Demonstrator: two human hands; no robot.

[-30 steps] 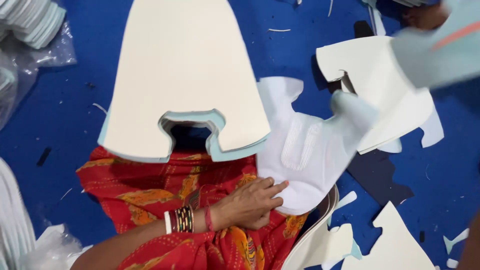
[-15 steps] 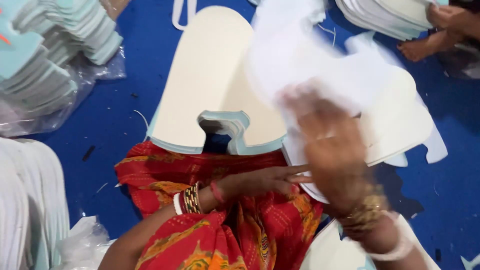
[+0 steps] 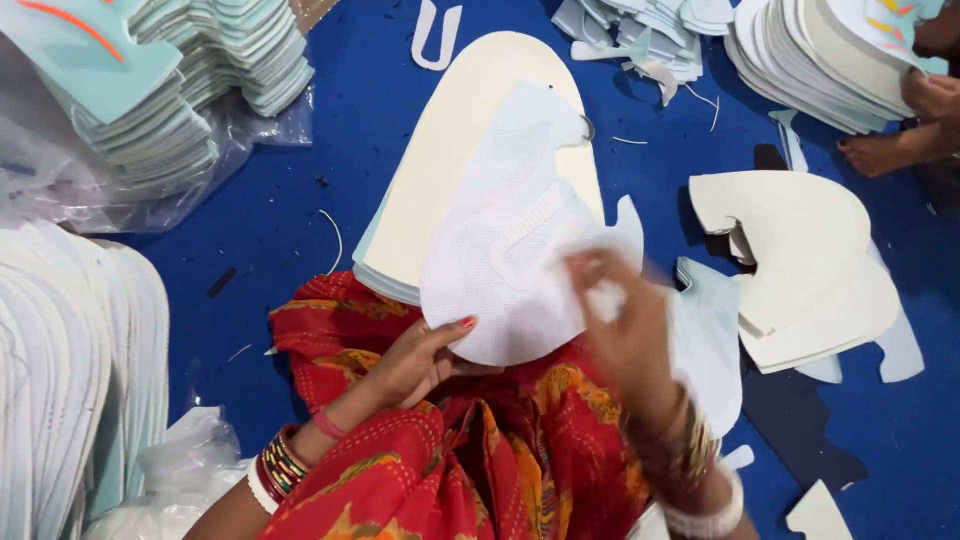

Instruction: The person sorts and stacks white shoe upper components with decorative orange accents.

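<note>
A white mesh fabric piece (image 3: 510, 240) with a curved outline lies over a large cream foam board (image 3: 470, 130) on the blue floor. My left hand (image 3: 415, 360) pinches the piece's lower edge with thumb and fingers. My right hand (image 3: 625, 325), blurred from motion, grips the right edge of the same piece. Below both hands is my lap in red patterned cloth (image 3: 450, 450). Bangles sit on both wrists.
Stacks of pale teal and white cut pieces (image 3: 180, 80) stand at the upper left, more white stacks (image 3: 70, 370) at the left edge. A pile of cream shaped boards (image 3: 810, 270) lies to the right. Another person's hand and foot (image 3: 900, 130) show at the upper right beside further stacks (image 3: 800, 50).
The white mesh piece has been brought from the right side onto the cream board. My right hand came into view and took its right edge; my left hand moved up to its lower edge.
</note>
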